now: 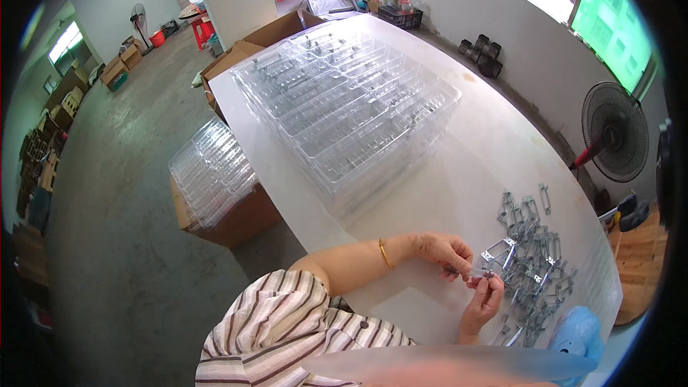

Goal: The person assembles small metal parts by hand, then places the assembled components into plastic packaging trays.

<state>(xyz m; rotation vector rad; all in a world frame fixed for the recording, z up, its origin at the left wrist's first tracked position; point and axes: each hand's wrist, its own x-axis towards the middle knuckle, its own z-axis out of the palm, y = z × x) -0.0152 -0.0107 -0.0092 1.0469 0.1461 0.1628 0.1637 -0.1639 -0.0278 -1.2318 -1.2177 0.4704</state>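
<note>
Over the table's near right part, my left hand (446, 252) and my right hand (485, 304) meet, their fingertips pinched on a small grey metal bracket (478, 272). Fingers cover much of the bracket, so its full shape is hidden. A gold bangle (386, 252) circles my left wrist. Just right of my hands lies a loose pile of grey metal frame-shaped brackets (534, 258). Farther off, to the upper left, stands a stack of clear plastic trays (337, 165), its top tray holding rows of small metal parts in long compartments.
A blue plastic bag (577, 333) lies at the white table's (459, 190) right corner. More clear trays (215, 172) rest on a cardboard box (233, 226) left of the table. A black fan (615, 132) stands beyond the right edge, above a wooden stool (641, 265).
</note>
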